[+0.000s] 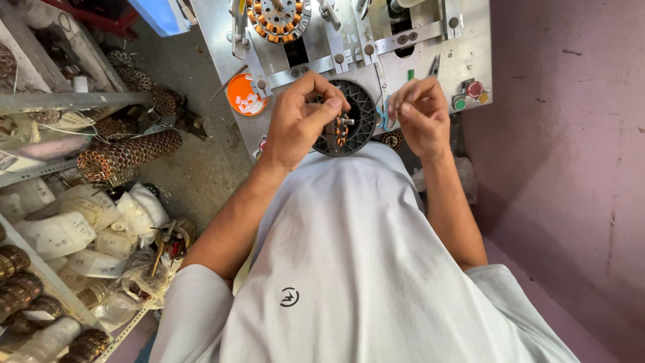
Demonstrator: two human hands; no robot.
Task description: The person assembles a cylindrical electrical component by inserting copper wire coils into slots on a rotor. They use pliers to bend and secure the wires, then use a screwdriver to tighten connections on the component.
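Both hands work at the near edge of the metal machine plate [463, 47]. Left hand [299, 121] pinches a small metal shaft [344, 122] at the hub of the black round fixture [361, 111]. Right hand [420, 114] curls its fingers as if pinching fine wire, too thin to confirm. Stiff and small, the shaft likely suits fingertip grips; both wrists bend inward.

Both forearms reach forward, left hand [300, 119] curled, right hand [420, 114] seemingly pinching its fingertips together.
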